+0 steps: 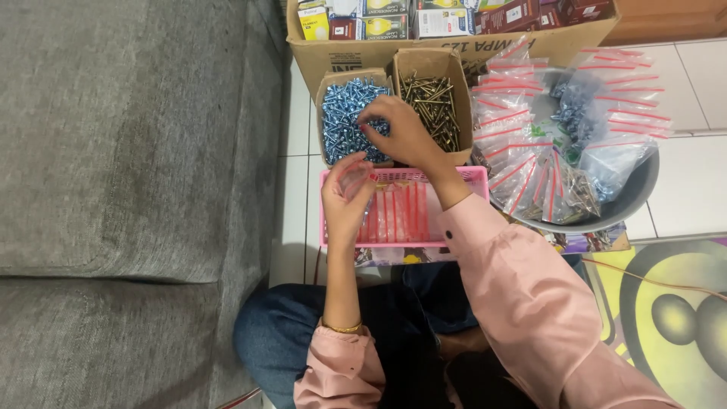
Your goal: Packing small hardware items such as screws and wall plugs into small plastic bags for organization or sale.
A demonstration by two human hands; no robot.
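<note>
My right hand (399, 130) reaches into a small cardboard box (331, 82) of shiny blue screws (342, 117), fingertips pinched among them. My left hand (347, 195) holds a small clear zip bag with a red strip (356, 184) above the pink plastic basket (469, 176). That basket holds more clear bags with red strips (397, 212). A second small box to the right holds brass-coloured screws (432, 102).
A grey basin (632, 197) at right is heaped with filled zip bags (553, 129). A large cardboard carton (454, 45) of boxed goods stands behind. A grey sofa (129, 189) fills the left side. White floor tiles and a patterned mat (666, 310) lie at right.
</note>
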